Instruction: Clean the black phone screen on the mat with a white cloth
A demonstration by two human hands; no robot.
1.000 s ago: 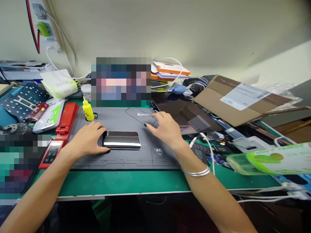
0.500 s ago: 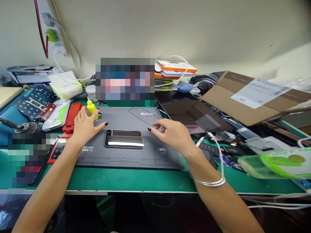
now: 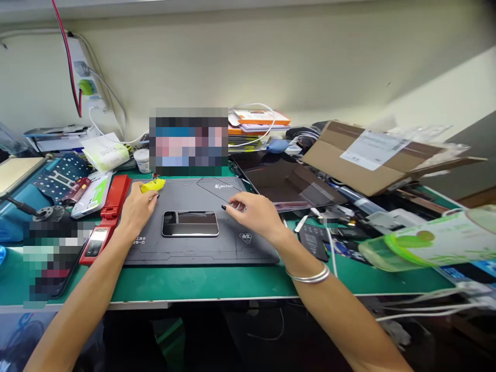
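My left hand (image 3: 136,206) is closed around a small yellow bottle (image 3: 152,185), which lies tilted, its tip hidden, over the left back part of the dark grey mat (image 3: 194,250). My right hand (image 3: 251,209) hovers over the right side of the mat with its fingers curled. A thin dark wire (image 3: 213,192) runs across the mat to these fingers and appears to be held in them; the grip itself is partly hidden. Between both hands a smartphone (image 3: 190,223) with a dark, glossy face lies flat on the mat, touched by neither hand.
Left of the mat lie a red hinged tool (image 3: 115,199) and a dark phone, partly blurred out. Behind stands a pixelated screen (image 3: 188,139). To the right are a large dark glass panel (image 3: 287,181), an open cardboard box (image 3: 329,155), cables, small parts and a green-white plastic package (image 3: 426,237).
My left hand has closed on the yellow bottle and tipped it from upright to lying. My right hand keeps its curled pose. The whole view has shifted slightly.
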